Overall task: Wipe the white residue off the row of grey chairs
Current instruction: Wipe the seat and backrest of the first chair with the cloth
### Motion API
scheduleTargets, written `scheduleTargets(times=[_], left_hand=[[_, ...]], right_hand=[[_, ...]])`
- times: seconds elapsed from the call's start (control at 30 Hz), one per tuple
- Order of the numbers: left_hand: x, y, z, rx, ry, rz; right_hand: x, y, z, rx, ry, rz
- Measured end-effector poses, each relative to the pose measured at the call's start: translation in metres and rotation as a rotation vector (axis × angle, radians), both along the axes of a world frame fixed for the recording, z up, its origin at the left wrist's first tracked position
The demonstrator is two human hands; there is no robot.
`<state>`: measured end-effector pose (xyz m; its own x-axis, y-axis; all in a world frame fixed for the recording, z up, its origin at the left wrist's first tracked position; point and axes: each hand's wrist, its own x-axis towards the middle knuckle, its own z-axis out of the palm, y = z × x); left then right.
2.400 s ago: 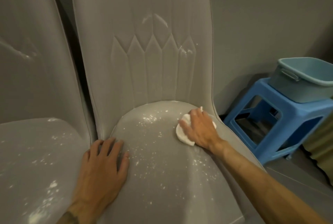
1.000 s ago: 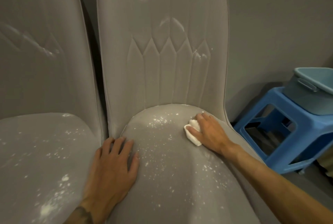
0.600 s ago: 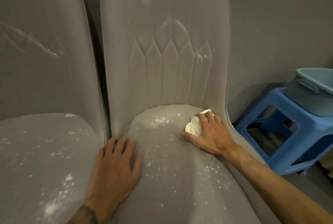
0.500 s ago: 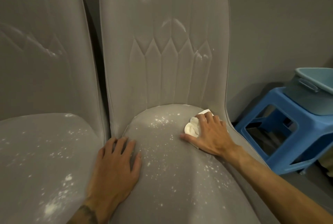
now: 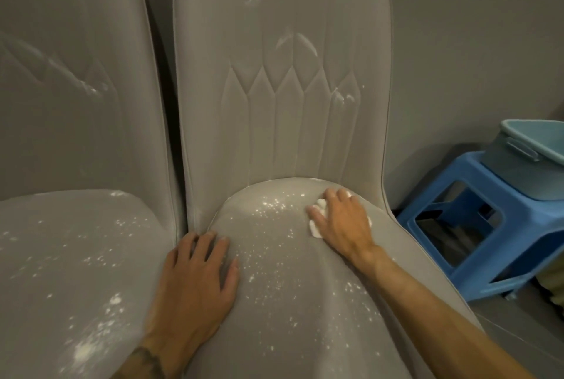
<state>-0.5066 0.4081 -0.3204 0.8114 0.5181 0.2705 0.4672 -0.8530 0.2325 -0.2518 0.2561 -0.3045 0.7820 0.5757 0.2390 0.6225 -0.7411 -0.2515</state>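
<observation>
At the near left edge of the grey chair (image 5: 290, 317), your left hand (image 5: 195, 284) lies flat on the seat, fingers slightly spread. Specks of white residue (image 5: 268, 281) dot the seat beyond it. Farther back, at the seat's right rear, your right hand (image 5: 341, 223) presses a wadded white cloth (image 5: 316, 230) down, fingers close together over it. White streaks mark the backrest. To the right, a tub (image 5: 525, 162) sits on a blue stool (image 5: 503, 244).

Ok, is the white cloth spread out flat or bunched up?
Bunched up: the white cloth shows as a crumpled wad under the right hand, pressed onto the chair seat.
</observation>
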Motion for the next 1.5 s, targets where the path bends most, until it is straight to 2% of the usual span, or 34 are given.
scheduleTargets(times=[0.07,0.13,0.23,0.33,0.43,0.53,0.63,0.73,0.83,0.93,1.0,1.13,1.2,1.27,1.37,1.5], left_hand=[[0.0,0.0,-0.001,0.002,0.0,-0.002],[0.0,0.0,-0.003,0.006,0.001,-0.005],[0.001,0.002,-0.005,0.012,-0.003,-0.006],[0.001,0.002,-0.006,0.016,-0.012,-0.006],[0.001,0.003,-0.007,0.019,-0.018,-0.004],[0.001,0.003,-0.008,0.021,-0.019,-0.004],[0.001,0.003,-0.01,0.025,-0.025,-0.005],[0.002,0.002,-0.009,0.034,-0.031,0.001],[0.0,0.001,-0.006,0.058,-0.014,-0.001],[0.0,0.0,-0.003,0.067,-0.006,-0.006],[0.001,-0.001,-0.003,0.069,-0.011,-0.006],[0.001,0.001,-0.003,0.071,-0.015,-0.002],[0.001,0.001,-0.004,0.076,-0.024,-0.005],[0.001,0.0,-0.004,0.076,-0.033,-0.009],[0.001,0.001,-0.006,0.082,-0.038,-0.008],[0.002,0.001,-0.008,0.096,-0.041,-0.009]], right_hand=[[-0.008,-0.005,-0.005,-0.029,-0.004,0.116],[0.006,-0.014,-0.001,-0.06,0.023,0.144],[0.034,-0.019,0.005,-0.051,0.06,0.012],[0.033,-0.005,0.005,-0.021,0.017,-0.092],[0.011,0.001,-0.003,0.017,0.031,0.066],[0.017,-0.022,-0.003,-0.057,0.029,0.227],[0.048,-0.032,0.003,-0.102,0.028,0.078],[0.051,-0.005,0.004,-0.099,0.014,-0.059],[0.02,0.023,-0.003,-0.004,0.063,0.107],[0.009,0.011,-0.006,-0.029,0.067,0.315],[0.026,-0.001,-0.002,-0.025,0.072,0.291],[0.045,0.01,0.003,0.007,0.074,0.086],[0.029,0.023,0.0,0.038,0.086,0.143],[0.011,0.023,-0.007,0.044,0.078,0.305],[0.016,0.006,-0.003,0.007,0.072,0.441],[0.047,0.004,0.004,0.025,0.095,0.182]])
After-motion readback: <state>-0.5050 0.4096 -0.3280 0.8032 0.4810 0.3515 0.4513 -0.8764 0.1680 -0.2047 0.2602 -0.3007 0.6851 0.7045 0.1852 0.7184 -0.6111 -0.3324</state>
